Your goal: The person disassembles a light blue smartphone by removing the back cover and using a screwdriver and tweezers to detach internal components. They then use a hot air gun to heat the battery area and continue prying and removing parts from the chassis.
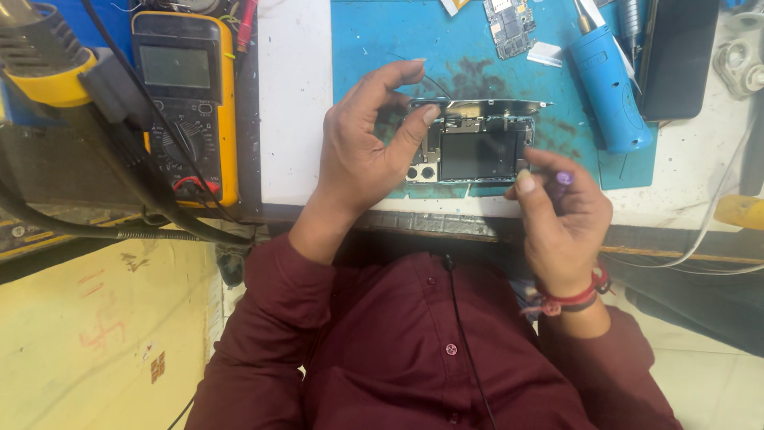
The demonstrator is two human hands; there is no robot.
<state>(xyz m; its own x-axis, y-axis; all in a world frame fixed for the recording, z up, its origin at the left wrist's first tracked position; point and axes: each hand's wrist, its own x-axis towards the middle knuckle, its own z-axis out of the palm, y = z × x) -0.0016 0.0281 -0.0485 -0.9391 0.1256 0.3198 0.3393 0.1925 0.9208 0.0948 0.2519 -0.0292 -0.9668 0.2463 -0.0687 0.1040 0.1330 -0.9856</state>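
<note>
The opened phone lies on the blue mat, right of the multimeter. Left hand pinches its top-left corner; right hand, fingers closed on a purple-tipped tool, works its lower-right edge. Probing step; steadiness needed.

The tool in the right hand is mostly covered by the fingers; only a purple bit is seen. The phone's left edge is hidden behind the left hand. The circuit board, the meter and the heat gun are cut off by the top edge.
</note>
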